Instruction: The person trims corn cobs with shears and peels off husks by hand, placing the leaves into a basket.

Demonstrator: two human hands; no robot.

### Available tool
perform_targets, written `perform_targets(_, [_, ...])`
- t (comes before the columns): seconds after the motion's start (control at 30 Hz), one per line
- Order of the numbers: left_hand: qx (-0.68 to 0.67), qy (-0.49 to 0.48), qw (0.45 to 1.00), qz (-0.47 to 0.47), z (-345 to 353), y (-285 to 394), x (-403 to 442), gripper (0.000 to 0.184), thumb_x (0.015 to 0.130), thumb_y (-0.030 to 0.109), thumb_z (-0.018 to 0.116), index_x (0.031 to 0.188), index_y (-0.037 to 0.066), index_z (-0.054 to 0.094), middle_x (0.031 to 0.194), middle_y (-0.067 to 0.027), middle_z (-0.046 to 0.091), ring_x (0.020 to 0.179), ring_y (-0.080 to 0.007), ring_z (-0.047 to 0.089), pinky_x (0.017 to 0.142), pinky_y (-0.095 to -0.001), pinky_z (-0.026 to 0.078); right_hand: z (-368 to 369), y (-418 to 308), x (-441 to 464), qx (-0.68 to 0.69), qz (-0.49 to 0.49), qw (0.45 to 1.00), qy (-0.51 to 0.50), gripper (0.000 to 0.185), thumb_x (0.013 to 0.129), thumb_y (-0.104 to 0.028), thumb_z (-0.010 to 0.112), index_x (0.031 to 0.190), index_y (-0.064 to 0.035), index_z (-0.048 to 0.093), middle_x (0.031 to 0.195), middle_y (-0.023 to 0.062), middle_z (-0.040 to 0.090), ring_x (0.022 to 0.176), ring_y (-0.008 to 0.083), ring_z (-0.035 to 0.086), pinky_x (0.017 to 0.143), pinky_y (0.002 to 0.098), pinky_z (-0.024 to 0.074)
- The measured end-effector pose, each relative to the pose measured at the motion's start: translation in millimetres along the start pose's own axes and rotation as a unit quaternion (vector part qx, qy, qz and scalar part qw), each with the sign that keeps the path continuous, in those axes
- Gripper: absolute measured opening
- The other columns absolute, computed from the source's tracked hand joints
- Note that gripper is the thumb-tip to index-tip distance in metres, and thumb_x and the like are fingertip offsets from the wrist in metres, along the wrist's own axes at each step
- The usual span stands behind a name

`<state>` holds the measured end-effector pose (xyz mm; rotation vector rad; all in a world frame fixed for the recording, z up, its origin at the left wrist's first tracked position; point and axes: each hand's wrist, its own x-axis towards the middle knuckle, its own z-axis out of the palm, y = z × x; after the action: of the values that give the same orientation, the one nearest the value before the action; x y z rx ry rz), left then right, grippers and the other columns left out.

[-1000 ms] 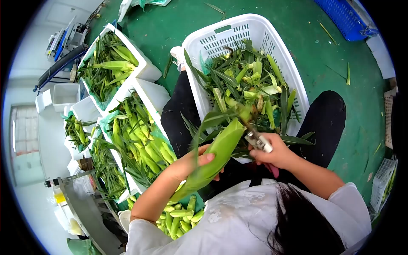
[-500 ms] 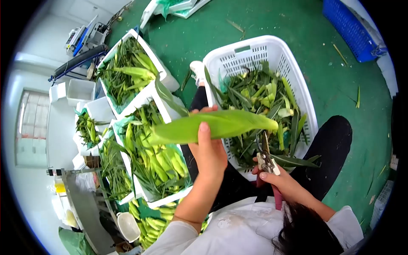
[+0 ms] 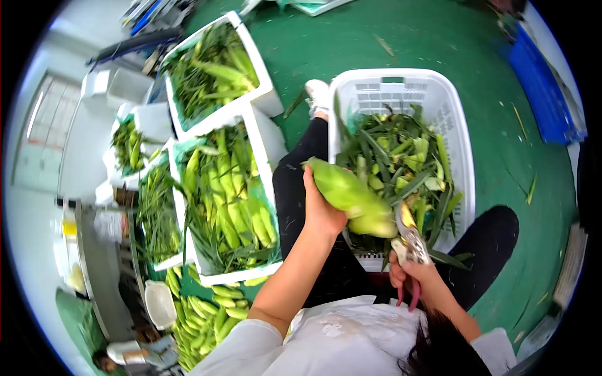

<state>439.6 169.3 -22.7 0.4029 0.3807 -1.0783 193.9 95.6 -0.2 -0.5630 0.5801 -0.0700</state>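
My left hand (image 3: 323, 210) is wrapped round an ear of corn (image 3: 351, 194) in its green husk, tilted down to the right and blurred at its lower end. In my right hand (image 3: 411, 272) is a pair of pruning shears (image 3: 411, 241) with red handles. The shears' blades point up, close beside the lower end of the corn; whether they touch it I cannot tell. Beneath both hands stands a white slotted basket (image 3: 461, 125) holding cut leaves and husk pieces (image 3: 401, 150).
White foam boxes (image 3: 266, 100) of leafy corn stand to the left. Trimmed ears (image 3: 200, 326) lie heaped on the floor at lower left, by a white tub (image 3: 160, 304). Another person (image 3: 135, 354) is at the bottom left. A blue crate (image 3: 542, 94) stands at right.
The corn has swung from nearly level to tilted, its right end now lower and close to the shears. The shears have risen slightly towards it. The whole view has shifted.
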Motion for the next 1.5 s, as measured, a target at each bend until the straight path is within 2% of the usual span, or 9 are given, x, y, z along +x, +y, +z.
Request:
perform_targets(0.2, [0.168, 0.121, 0.973, 0.101, 20, 18, -33, 0.063, 0.089, 0.064, 0.057, 0.125, 0.012, 0.055, 0.119, -0.0077, 0.059, 0.106, -0.0253, 0.057, 0.092, -0.0410, 0.049, -23, -22, 24, -0.078, -0.106, 0.972, 0.193, 0.039, 0.085, -0.016, 0.068, 0.118, -0.0016, 0.053, 0.095, 0.0097, 0.064, 0.078, 0.0163, 0.060, 0.071, 0.0297, 0.0493])
perform_targets(0.43, [0.094, 0.068, 0.976, 0.183, -2, 0, -27, 0.058, 0.095, 0.057, 0.052, 0.130, 0.011, 0.054, 0.124, -0.0052, 0.060, 0.114, -0.0253, 0.054, 0.102, -0.0408, 0.043, 39, -13, 59, -0.497, -0.176, 0.849, -0.018, 0.051, 0.074, -0.010, 0.073, 0.119, 0.0006, 0.051, 0.101, 0.0122, 0.063, 0.087, 0.0186, 0.059, 0.079, 0.0333, 0.0484])
perform_targets(0.63, [-0.042, -0.003, 0.994, 0.100, -25, 44, -38, 0.045, 0.099, 0.049, 0.045, 0.125, 0.016, 0.060, 0.110, -0.0036, 0.067, 0.103, -0.0222, 0.063, 0.086, -0.0422, 0.052, 25, -36, 28, -0.332, -0.081, 0.933, 0.113, 0.051, 0.078, -0.004, 0.069, 0.125, 0.0014, 0.050, 0.105, 0.0081, 0.062, 0.090, 0.0202, 0.061, 0.082, 0.0322, 0.0489])
perform_targets(0.73, [0.138, -0.016, 0.984, 0.114, -30, 42, -49, 0.060, 0.096, 0.060, 0.042, 0.137, 0.016, 0.048, 0.111, -0.0055, 0.062, 0.099, -0.0212, 0.059, 0.080, -0.0405, 0.051, 8, -39, 41, -0.674, -0.271, 0.643, 0.242, 0.053, 0.073, -0.005, 0.073, 0.121, 0.0024, 0.050, 0.107, 0.0197, 0.062, 0.093, 0.0387, 0.062, 0.084, 0.0379, 0.0490])
perform_targets(0.9, [0.404, 0.010, 0.897, 0.176, -35, -1, -55, 0.077, 0.079, 0.032, 0.080, 0.139, 0.006, 0.039, 0.120, -0.0078, 0.055, 0.110, -0.0192, 0.055, 0.095, -0.0365, 0.046, 22, -27, 35, -0.321, -0.079, 0.944, -0.022, 0.069, 0.075, -0.024, 0.083, 0.131, 0.0014, 0.050, 0.113, 0.0116, 0.062, 0.108, 0.0237, 0.059, 0.095, 0.0368, 0.0465])
perform_targets(1.03, [0.560, -0.067, 0.807, 0.178, -15, -13, -72, 0.070, 0.073, 0.017, 0.084, 0.129, 0.003, 0.045, 0.120, -0.0075, 0.056, 0.114, -0.0171, 0.053, 0.100, -0.0342, 0.042, 43, -26, 46, -0.358, -0.125, 0.925, -0.032, 0.074, 0.076, -0.034, 0.083, 0.131, 0.0020, 0.049, 0.112, 0.0121, 0.060, 0.106, 0.0211, 0.057, 0.093, 0.0355, 0.0459])
perform_targets(1.17, [0.459, -0.067, 0.886, 0.005, -19, -1, -85, 0.080, 0.071, 0.029, 0.086, 0.135, 0.002, 0.046, 0.125, -0.0099, 0.059, 0.114, -0.0185, 0.057, 0.100, -0.0359, 0.044, 31, -41, 45, -0.377, -0.107, 0.919, -0.052, 0.042, 0.076, -0.024, 0.084, 0.102, -0.0029, 0.058, 0.085, 0.0010, 0.059, 0.076, 0.0097, 0.055, 0.069, 0.0266, 0.0477])
perform_targets(1.3, [0.523, -0.141, 0.840, 0.013, -22, -8, -84, 0.070, 0.079, 0.014, 0.079, 0.138, 0.001, 0.045, 0.129, -0.0085, 0.057, 0.117, -0.0199, 0.057, 0.104, -0.0374, 0.042, 23, -48, 30, -0.071, -0.071, 0.994, 0.048, 0.032, 0.083, -0.010, 0.073, 0.108, -0.0032, 0.054, 0.082, 0.0056, 0.060, 0.073, 0.0160, 0.061, 0.062, 0.0303, 0.0519])
perform_targets(1.5, [0.766, -0.220, 0.559, 0.230, 6, -18, -65, 0.070, 0.063, -0.001, 0.075, 0.130, 0.007, 0.055, 0.129, -0.0134, 0.053, 0.121, -0.0352, 0.051, 0.112, -0.0468, 0.031, 47, -79, -7, -0.142, -0.069, 0.987, 0.036, 0.027, 0.089, -0.011, 0.070, 0.109, -0.0029, 0.055, 0.089, 0.0054, 0.063, 0.076, 0.0105, 0.060, 0.060, 0.0246, 0.0509])
